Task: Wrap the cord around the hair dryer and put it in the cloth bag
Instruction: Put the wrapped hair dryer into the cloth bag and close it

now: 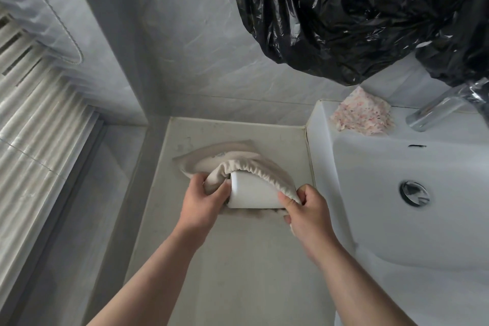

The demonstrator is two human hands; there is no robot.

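Note:
A white hair dryer point(252, 192) lies on the grey counter point(238, 259), its far part inside a beige cloth bag point(239, 160). The bag's gathered rim arches over the dryer's near end, which still shows. My left hand point(203, 200) grips the rim on the left side. My right hand point(301, 210) pinches the rim on the right, near the sink. The cord is hidden from view.
A white sink point(402, 193) with a metal drain point(414, 192) adjoins the counter on the right. A chrome tap point(436, 111) and a pink speckled cloth point(362, 115) sit at its back. A black plastic bag point(357, 8) hangs above. Tiled wall stands behind.

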